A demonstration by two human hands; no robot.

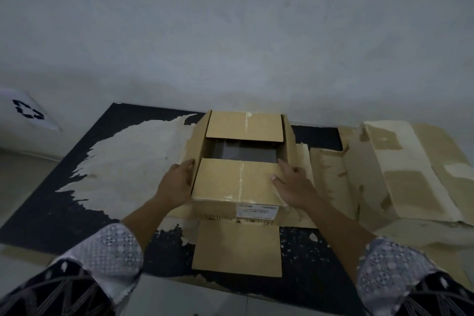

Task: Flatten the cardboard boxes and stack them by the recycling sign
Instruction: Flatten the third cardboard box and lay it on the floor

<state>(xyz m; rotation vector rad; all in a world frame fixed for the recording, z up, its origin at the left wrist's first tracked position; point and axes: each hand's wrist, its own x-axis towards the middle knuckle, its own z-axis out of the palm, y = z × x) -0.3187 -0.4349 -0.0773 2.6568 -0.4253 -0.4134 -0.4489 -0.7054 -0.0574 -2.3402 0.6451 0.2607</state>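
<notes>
A brown cardboard box point(230, 182) stands upright on a worn dark mat point(64, 213), its top flaps partly apart with a dark gap between them. A bottom flap point(237, 249) lies out flat toward me. My left hand point(177, 185) presses flat against the box's left side. My right hand point(292, 185) rests on the near top flap at its right corner, fingers straight. A white recycling sign point(28, 110) lies on the floor at far left.
Flattened, torn pale cardboard point(400, 172) lies spread to the right of the box. A grey wall point(230, 33) rises right behind the mat. Pale floor point(23, 169) shows left of the mat.
</notes>
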